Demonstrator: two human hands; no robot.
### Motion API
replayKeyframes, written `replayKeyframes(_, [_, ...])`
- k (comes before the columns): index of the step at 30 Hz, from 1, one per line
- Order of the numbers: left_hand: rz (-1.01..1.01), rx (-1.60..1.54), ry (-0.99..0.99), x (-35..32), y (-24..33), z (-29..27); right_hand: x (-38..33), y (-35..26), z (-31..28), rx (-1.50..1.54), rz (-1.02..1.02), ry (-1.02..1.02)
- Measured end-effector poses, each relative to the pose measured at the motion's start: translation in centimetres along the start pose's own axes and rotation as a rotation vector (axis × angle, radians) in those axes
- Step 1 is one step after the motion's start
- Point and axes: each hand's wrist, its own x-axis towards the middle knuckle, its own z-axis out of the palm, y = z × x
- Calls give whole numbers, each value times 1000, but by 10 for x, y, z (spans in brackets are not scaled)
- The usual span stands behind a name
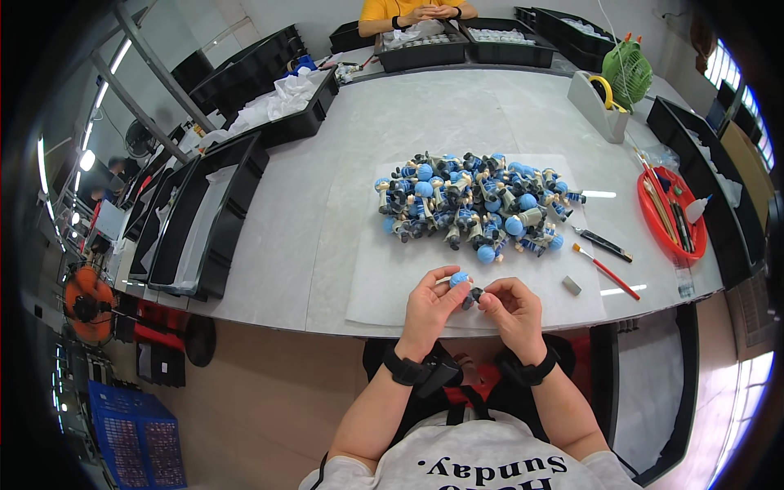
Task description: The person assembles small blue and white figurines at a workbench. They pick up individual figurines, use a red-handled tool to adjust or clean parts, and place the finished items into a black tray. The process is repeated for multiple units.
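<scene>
Between my two hands is a small toy figure [460,279] with a blue cap and dark feet, held just above the near edge of the table. My left hand [430,309] pinches it around the head and body, hiding most of it. The fingertips of my right hand [513,312] close on its dark lower end. Beyond my hands, a heap of similar blue-capped figures [465,204] lies jumbled on a white sheet [376,282]. To the right of my right hand rest a small grey block [571,285], a red-handled brush [608,273] and a dark craft knife [604,243].
A red basket [643,200] at the right holds brushes and tools. Black trays [219,237] line the left side, and a long black tray [710,180] the right. A grey holder [596,106] and green fan [627,69] stand far right. Across the table sits a person in yellow [384,12].
</scene>
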Motion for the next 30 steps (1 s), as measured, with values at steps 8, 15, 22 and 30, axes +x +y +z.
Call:
replayKeyframes(8, [187, -64, -78, -3, -2, 1, 1, -13, 2, -25, 33, -38])
replayKeyframes(15, [282, -92, -91, -5, -12, 0, 1, -6, -3, -111, -7, -62])
replayKeyframes(22, [278, -75, -84, -9, -10, -3, 0, -8, 5, -52, 36, -72])
replayKeyframes(30, [456, 205, -79, -12, -9, 15, -1, -12, -10, -7, -62, -80])
